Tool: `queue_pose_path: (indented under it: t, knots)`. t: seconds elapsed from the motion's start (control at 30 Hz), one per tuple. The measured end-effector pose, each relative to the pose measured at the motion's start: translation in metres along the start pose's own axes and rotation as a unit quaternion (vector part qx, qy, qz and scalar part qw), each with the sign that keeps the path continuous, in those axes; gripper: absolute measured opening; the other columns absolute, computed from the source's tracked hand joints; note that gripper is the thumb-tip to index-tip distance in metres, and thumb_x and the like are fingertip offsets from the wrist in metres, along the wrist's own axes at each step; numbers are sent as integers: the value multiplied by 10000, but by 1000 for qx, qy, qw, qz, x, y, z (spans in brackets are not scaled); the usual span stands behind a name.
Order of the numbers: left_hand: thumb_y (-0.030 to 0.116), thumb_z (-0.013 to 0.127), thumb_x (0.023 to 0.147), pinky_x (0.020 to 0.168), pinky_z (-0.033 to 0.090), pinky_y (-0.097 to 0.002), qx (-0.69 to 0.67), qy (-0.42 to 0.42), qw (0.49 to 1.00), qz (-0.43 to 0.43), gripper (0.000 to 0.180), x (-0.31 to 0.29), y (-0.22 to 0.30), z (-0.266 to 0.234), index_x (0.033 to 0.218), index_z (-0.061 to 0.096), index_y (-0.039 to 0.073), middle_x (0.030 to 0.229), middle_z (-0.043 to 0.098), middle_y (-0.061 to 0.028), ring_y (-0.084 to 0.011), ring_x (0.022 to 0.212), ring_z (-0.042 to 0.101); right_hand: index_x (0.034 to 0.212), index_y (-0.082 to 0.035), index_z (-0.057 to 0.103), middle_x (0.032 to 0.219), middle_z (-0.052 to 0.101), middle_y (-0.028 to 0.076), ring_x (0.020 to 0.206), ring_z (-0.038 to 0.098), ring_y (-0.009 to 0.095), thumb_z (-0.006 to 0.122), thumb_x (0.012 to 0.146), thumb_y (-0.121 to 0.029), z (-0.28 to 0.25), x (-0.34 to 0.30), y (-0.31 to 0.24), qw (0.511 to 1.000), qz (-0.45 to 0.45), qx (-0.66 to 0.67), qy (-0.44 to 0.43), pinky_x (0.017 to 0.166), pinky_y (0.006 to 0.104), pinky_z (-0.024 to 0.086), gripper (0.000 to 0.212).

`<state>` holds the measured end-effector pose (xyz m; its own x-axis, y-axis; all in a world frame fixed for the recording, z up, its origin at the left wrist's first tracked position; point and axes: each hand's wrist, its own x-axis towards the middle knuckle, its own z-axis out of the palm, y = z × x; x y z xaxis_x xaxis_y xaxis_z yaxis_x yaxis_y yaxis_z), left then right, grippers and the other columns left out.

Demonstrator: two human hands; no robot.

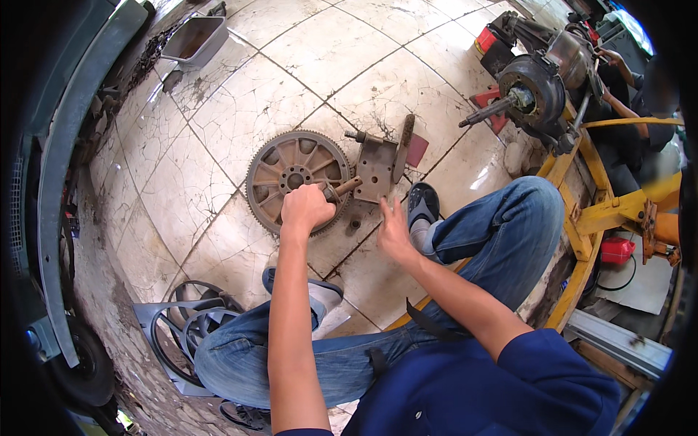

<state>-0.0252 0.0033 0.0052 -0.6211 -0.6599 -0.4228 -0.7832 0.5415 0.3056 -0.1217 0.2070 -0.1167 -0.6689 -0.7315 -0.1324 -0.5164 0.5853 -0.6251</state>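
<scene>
A large toothed flywheel (297, 143), brown with rust, lies flat on the tiled floor. Over its near right side my left hand (307, 209) is closed around a short rusty metal shaft (349, 186), whose end sticks out to the right. Just right of the flywheel lies a rusty metal plate (374, 163) with holes and a bolt-like end at its far left corner. My right hand (395, 229) is by the plate's near edge, fingers stretched and apart, holding nothing; whether the fingertips touch the plate I cannot tell. A small round metal piece (355, 224) sits between my hands.
A long brown flat tool (403, 149) and a dark red flat piece (416, 150) lie beside the plate. An axle hub (525, 91) on a red stand is at far right, with another person behind it. A grey tray (195, 42) stands far left; a fan shroud (196, 330) near left.
</scene>
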Motion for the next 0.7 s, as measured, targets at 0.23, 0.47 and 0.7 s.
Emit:
queue_pose_path:
  t: [0.23, 0.47, 0.7]
  knots:
    - [185, 603, 650, 859, 555, -450, -17, 4, 1000, -8, 326, -1, -12, 6, 868, 736, -16, 915, 705, -260, -415, 905, 690, 1509, -105, 365, 1570, 315, 151, 1451, 297, 343, 558, 803, 31, -55, 39, -79, 936, -322, -128, 62, 1185, 486, 252, 744]
    - [179, 602, 674, 874, 553, -446, -28, -11, 1000, 4, 313, 2, -6, -2, 884, 744, -5, 952, 708, -255, -404, 932, 692, 1534, -130, 309, 1565, 341, 128, 1462, 290, 316, 586, 844, -37, -86, 89, -59, 876, -383, -291, -4, 1167, 593, 247, 750]
    - [167, 597, 675, 867, 554, -447, -28, 6, 1000, -4, 302, 0, -11, 2, 879, 750, 6, 931, 707, -259, -403, 916, 696, 1525, -141, 345, 1559, 358, 128, 1460, 307, 306, 582, 842, -43, -85, 68, -89, 867, -421, -268, -10, 1172, 574, 243, 730]
